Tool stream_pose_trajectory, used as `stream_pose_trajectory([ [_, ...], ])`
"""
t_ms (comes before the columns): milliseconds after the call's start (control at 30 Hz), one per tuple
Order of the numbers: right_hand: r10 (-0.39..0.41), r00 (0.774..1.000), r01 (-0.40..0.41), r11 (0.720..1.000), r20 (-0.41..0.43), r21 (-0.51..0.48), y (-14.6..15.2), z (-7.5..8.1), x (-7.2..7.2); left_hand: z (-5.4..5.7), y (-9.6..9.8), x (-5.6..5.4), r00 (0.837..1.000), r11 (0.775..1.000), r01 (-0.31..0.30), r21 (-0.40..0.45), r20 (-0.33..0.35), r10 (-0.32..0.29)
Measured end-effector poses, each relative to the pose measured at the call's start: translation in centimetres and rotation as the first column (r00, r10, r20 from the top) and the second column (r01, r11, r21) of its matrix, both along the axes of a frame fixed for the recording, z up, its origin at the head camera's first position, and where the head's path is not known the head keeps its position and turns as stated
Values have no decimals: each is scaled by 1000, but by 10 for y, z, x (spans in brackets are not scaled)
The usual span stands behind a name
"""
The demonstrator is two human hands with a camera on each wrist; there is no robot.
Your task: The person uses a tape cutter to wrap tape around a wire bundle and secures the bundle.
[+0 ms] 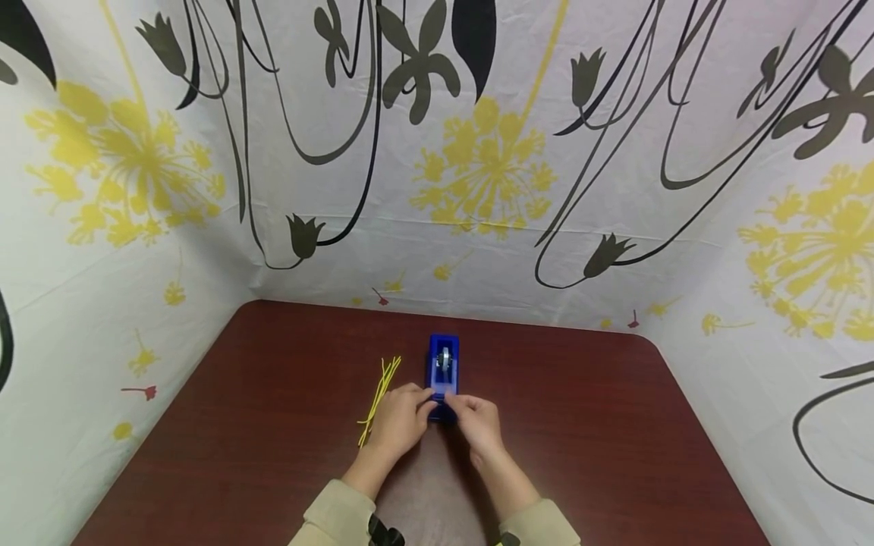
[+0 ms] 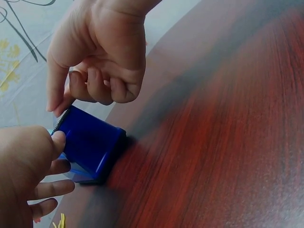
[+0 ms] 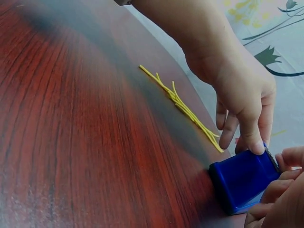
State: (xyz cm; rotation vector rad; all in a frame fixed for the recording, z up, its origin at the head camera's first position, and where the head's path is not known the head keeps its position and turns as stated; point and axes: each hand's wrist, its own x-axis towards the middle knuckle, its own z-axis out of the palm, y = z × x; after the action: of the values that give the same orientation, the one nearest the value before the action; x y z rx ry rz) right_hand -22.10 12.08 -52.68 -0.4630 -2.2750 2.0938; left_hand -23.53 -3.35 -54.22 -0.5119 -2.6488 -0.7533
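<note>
A blue tape dispenser (image 1: 443,371) stands on the table in the head view, with a roll of tape (image 1: 444,359) in its cradle. My left hand (image 1: 396,421) holds the dispenser's near end from the left, its thumb against the body by the serrated cutter, as the right wrist view shows. My right hand (image 1: 479,426) is at the cutter's other side; its thumb and index finger pinch the clear tape end, which is barely visible. In the left wrist view the right hand's (image 2: 102,52) other fingers are curled. Left of the dispenser lies a small bundle of yellow strings (image 3: 183,107).
The dark red-brown wooden table (image 1: 580,425) has rounded far corners. White cloth (image 1: 382,189) with yellow and dark plant prints hangs behind and at both sides. Beige sleeves (image 1: 337,516) cover the forearms near the front.
</note>
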Motion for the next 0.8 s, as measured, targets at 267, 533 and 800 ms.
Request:
stream_pose_trajectory([
  [267, -4, 1000, 4, 1000, 6, -23, -1, -2, 1, -1, 0, 0, 1000, 1000, -5, 7, 2, 5],
  [533, -8, 1000, 7, 999, -7, -51, -3, -2, 3, -2, 0, 0, 1000, 1000, -11, 25, 6, 10],
  [800, -8, 1000, 7, 998, -10, -55, -4, -6, 5, -4, 0, 0, 1000, 999, -15, 28, -5, 15],
])
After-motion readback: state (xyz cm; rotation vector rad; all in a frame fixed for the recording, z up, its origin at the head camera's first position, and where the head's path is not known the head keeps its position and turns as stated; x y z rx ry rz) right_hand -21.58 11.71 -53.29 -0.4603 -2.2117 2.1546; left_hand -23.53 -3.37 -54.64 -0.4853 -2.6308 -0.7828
